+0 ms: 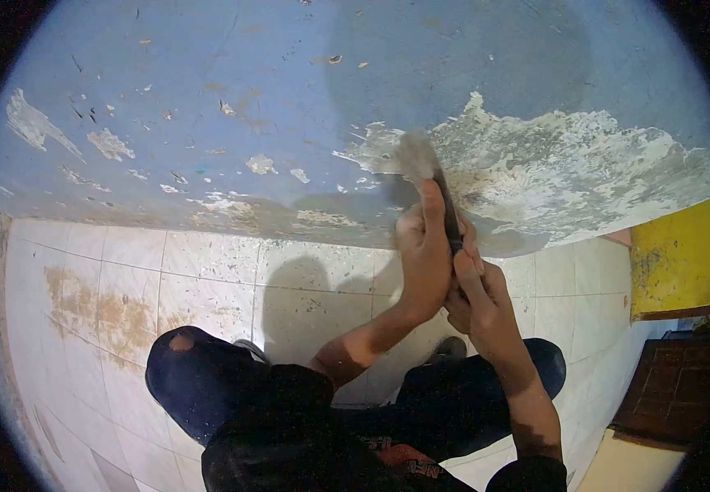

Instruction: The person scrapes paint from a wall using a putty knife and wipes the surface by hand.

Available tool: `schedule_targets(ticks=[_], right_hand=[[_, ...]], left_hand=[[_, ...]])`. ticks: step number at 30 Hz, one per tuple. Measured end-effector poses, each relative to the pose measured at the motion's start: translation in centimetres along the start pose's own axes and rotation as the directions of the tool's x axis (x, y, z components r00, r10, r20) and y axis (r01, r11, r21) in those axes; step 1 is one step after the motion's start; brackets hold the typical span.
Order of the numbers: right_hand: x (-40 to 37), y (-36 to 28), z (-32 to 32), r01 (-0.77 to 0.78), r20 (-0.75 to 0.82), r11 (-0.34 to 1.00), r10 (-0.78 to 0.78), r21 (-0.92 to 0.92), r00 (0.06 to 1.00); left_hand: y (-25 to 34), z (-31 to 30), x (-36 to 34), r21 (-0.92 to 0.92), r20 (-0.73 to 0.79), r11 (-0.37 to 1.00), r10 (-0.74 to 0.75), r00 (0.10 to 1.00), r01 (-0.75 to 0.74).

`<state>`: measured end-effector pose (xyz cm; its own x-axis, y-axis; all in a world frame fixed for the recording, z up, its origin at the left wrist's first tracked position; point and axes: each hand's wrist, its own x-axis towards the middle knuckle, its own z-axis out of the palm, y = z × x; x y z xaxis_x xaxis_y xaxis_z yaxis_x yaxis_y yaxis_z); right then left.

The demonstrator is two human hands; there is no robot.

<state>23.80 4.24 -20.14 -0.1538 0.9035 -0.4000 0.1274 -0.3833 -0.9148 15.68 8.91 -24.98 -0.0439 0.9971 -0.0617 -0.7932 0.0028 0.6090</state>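
Note:
Both of my hands are closed on a paint scraper (451,215) with a dark, narrow handle. My left hand (425,266) grips it nearer the blade, the thumb lying along the handle. Lower down, my right hand (486,307) wraps round the handle's end. The scraper's blade is smeared by motion and lies against the blue painted wall (289,98), at the left edge of a large bare patch (552,164). Rough white and grey plaster shows in that patch, with ragged paint along its border.
Smaller chipped spots mark the wall to the left. Paint flakes and a brown dusty stain (113,312) lie on the white tiled floor (207,275). My bent knees (199,377) are below my hands. On the right are a yellow panel (679,258) and a dark wooden piece (671,381).

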Motion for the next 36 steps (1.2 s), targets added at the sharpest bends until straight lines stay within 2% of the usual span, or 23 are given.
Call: schedule_targets(ticks=[3,7,9,10,12,14,15,16,18,19,20,21,23,24,26,27,29,31,32,33,34,35,36], right_hand=[[0.1,0.7,0.1,-0.099,-0.001,0.991,0.100,0.090,0.995],[1.2,0.9,2.1,-0.063,0.050,0.991,0.058,0.122,0.997],[1.3,0.2,3.7,-0.059,0.037,0.998,0.059,-0.003,0.998],[1.3,0.1,4.0,-0.054,0.045,0.999,0.054,-0.008,0.998],[0.8,0.2,4.5,0.023,0.104,1.000,-0.022,-0.010,0.994],[0.9,0.0,3.8,0.064,0.090,0.998,-0.063,-0.011,0.994],[1.2,0.4,2.5,0.117,0.068,0.982,-0.107,-0.151,0.992],[1.4,0.5,1.5,0.166,0.054,0.941,-0.157,-0.294,0.986],[0.8,-0.6,0.7,0.203,0.039,0.918,-0.201,-0.340,0.979],[0.4,-0.7,0.4,0.372,0.052,0.787,-0.400,-0.492,0.915],[-0.1,-0.6,0.0,0.498,0.096,0.603,-0.572,-0.623,0.814],[-0.8,-0.5,-0.3,0.494,0.093,0.607,-0.569,-0.623,0.817],[-2.3,-0.5,-1.0,0.438,0.095,0.337,-0.693,-0.833,0.714],[-2.7,-1.2,-1.5,0.433,0.089,0.339,-0.693,-0.836,0.715],[-3.8,-2.9,-2.8,0.260,0.091,0.328,-0.453,-0.908,0.887],[-4.2,-3.3,-3.9,0.249,0.076,0.332,-0.457,-0.910,0.886],[-5.1,-3.8,-6.9,0.226,0.071,0.404,-0.365,-0.886,0.928],[-6.5,-4.0,-9.5,0.175,-0.028,0.396,-0.456,-0.901,0.889],[-7.2,-2.0,-11.5,0.152,-0.028,0.196,-0.693,-0.969,0.720],[-7.8,-1.9,-12.2,0.091,-0.260,0.511,-0.574,-0.855,0.776],[-8.1,0.2,-14.1,0.082,-0.316,0.493,-0.668,-0.866,0.674],[-8.4,3.4,-16.2,0.070,-0.361,0.476,-0.747,-0.877,0.558],[-8.8,6.0,-17.3,0.034,-0.415,0.497,-0.760,-0.867,0.501]], left_hand=[[-0.4,-0.6,-0.2,0.003,-0.002,1.000,-0.024,1.000,0.024],[2.3,-1.7,-0.1,0.124,-0.088,0.992,-0.027,0.996,0.037],[4.0,-2.1,-0.1,0.094,-0.095,0.991,-0.088,0.992,0.097],[4.5,-2.2,-0.2,0.058,-0.099,0.987,-0.146,0.984,0.153],[4.9,-2.0,-0.8,0.100,-0.062,0.986,-0.130,0.990,0.136],[4.7,-0.8,-0.8,0.085,-0.178,0.991,-0.090,0.980,0.107],[3.6,-0.4,-0.4,0.055,-0.194,0.997,-0.038,0.980,0.049],[3.0,0.1,-0.3,0.064,-0.186,0.997,-0.031,0.982,0.044],[2.1,0.8,-0.3,-0.048,-0.028,0.996,0.076,0.997,-0.078],[1.2,0.6,-0.1,-0.130,0.089,0.987,0.106,0.990,-0.094],[0.5,0.6,0.0,-0.128,0.087,0.988,0.103,0.991,-0.091],[-0.1,0.7,0.2,-0.200,0.198,0.978,0.100,0.975,-0.060],[-0.7,1.1,0.4,-0.325,0.373,0.945,0.092,0.923,0.038],[-0.7,1.4,0.4,-0.325,0.377,0.945,0.088,0.922,0.043],[-0.7,1.9,0.4,-0.399,0.316,0.909,0.263,0.912,-0.124],[-0.5,1.8,0.6,-0.399,0.327,0.910,0.255,0.910,-0.111],[0.2,1.2,0.7,-0.148,0.525,0.974,0.225,0.821,-0.173],[0.5,1.0,1.0,0.179,0.685,0.932,0.111,0.720,-0.314],[0.7,1.5,1.0,0.210,0.792,0.898,0.075,0.606,-0.387],[0.7,2.1,1.0,0.222,0.879,0.858,0.030,0.476,-0.463],[0.2,2.5,0.1,0.241,0.875,0.853,0.016,0.484,-0.463],[-0.5,3.0,-0.4,0.175,0.910,0.835,0.065,0.409,-0.522],[-1.1,3.3,-0.6,0.107,0.938,0.812,0.109,0.330,-0.573]])
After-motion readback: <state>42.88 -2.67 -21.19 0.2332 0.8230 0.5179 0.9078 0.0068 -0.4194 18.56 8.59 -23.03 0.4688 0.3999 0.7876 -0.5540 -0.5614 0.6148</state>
